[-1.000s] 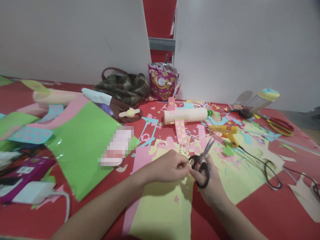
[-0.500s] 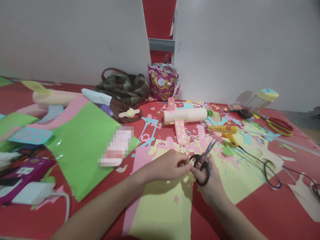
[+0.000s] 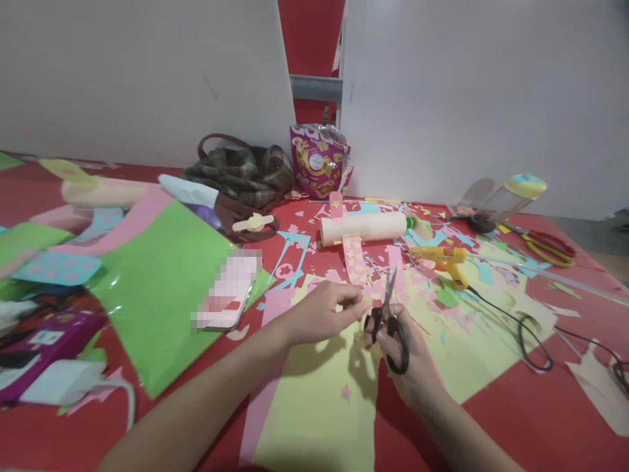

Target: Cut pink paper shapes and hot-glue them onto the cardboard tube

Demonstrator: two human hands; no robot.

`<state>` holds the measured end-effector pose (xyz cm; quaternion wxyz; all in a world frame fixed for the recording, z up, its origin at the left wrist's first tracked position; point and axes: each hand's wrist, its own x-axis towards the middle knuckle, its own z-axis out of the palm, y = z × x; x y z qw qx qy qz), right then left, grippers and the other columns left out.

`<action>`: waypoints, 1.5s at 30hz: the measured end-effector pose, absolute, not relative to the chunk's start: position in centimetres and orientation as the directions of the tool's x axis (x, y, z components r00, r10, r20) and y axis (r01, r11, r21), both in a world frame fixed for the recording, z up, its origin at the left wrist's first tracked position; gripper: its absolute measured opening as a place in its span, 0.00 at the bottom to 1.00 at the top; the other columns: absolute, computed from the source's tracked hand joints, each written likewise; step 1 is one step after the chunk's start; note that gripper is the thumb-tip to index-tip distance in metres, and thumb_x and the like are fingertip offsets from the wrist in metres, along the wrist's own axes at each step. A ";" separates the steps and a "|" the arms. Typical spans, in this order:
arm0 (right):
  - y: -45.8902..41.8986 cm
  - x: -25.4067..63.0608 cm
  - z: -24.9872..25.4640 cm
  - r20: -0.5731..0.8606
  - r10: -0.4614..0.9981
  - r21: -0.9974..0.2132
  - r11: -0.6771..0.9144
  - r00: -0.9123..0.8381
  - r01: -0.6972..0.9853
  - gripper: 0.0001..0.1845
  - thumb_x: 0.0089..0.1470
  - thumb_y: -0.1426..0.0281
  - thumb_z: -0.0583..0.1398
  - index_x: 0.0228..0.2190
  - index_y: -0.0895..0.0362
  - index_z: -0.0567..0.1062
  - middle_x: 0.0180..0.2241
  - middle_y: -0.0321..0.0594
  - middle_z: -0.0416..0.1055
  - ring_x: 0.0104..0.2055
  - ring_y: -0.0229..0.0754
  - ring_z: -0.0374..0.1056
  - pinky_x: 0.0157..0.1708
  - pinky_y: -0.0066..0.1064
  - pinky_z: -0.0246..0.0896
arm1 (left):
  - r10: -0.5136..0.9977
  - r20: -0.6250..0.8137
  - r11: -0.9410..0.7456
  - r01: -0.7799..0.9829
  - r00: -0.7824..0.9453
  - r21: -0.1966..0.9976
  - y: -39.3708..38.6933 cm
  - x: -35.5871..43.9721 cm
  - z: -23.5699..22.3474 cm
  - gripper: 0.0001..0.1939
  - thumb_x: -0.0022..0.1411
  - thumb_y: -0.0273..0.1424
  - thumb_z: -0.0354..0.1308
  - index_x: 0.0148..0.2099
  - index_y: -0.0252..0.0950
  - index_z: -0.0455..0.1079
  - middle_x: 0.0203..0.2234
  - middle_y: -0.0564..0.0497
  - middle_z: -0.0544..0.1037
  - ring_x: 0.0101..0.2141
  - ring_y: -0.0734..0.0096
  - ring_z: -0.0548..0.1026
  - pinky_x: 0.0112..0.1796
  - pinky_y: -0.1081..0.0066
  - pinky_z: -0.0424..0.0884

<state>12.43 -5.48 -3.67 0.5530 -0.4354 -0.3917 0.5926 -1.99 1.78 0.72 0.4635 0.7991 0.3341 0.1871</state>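
My right hand holds black-handled scissors, blades pointing up and away from me. Just left of them, my left hand is closed in a pinch; anything between its fingertips is too small to make out. Both hands hover over a pale yellow sheet with a small pink star on it. Beyond the hands lies a cream paper tube with pink star-patterned strips on its sides and a green end.
Paper scraps litter the red table. A yellow glue gun with a black cord lies right, near red-and-yellow-handled scissors and a clear cylinder. Left are a green sheet and a phone; a snack bag stands behind.
My hands have drawn apart slightly. The scissors have shifted left and turned from slanting right to nearly upright in view. My left hand has moved a little left and up.
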 end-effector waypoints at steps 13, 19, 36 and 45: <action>-6.3 12.6 -4.0 -0.045 0.942 -0.954 -0.139 -0.332 -0.264 0.19 0.42 0.52 0.56 0.29 0.52 0.59 0.28 0.37 0.59 0.29 0.41 0.56 0.30 0.32 0.54 | 0.793 -0.012 -0.314 0.426 0.609 0.849 1.9 -2.9 2.9 0.13 0.58 0.31 0.43 0.23 0.32 0.57 0.17 0.58 0.59 0.21 0.81 0.59 0.24 0.79 0.56; -6.4 12.6 -4.0 -0.062 0.938 -0.946 -0.164 -0.340 -0.281 0.20 0.41 0.51 0.56 0.29 0.52 0.59 0.29 0.38 0.58 0.30 0.42 0.56 0.29 0.33 0.55 | 0.767 0.029 -0.401 0.444 0.641 0.801 1.8 -2.9 2.3 0.14 0.59 0.32 0.42 0.22 0.33 0.55 0.17 0.58 0.58 0.21 0.81 0.57 0.25 0.78 0.54; -6.4 12.6 -3.5 -0.051 0.933 -0.961 -0.142 -0.356 -0.236 0.18 0.43 0.52 0.54 0.31 0.51 0.60 0.31 0.40 0.59 0.32 0.44 0.56 0.34 0.36 0.55 | 0.746 0.078 -0.466 0.436 0.661 0.770 1.5 -2.8 2.2 0.11 0.56 0.25 0.43 0.21 0.34 0.52 0.16 0.58 0.57 0.20 0.82 0.56 0.24 0.77 0.52; -6.4 12.6 -3.4 -0.028 0.937 -0.963 -0.120 -0.349 -0.243 0.17 0.44 0.52 0.54 0.30 0.52 0.60 0.31 0.39 0.58 0.32 0.43 0.56 0.33 0.34 0.55 | 0.749 0.073 -0.455 0.432 0.658 0.779 1.4 -2.7 2.2 0.11 0.56 0.26 0.43 0.22 0.34 0.52 0.16 0.58 0.57 0.20 0.81 0.56 0.24 0.78 0.52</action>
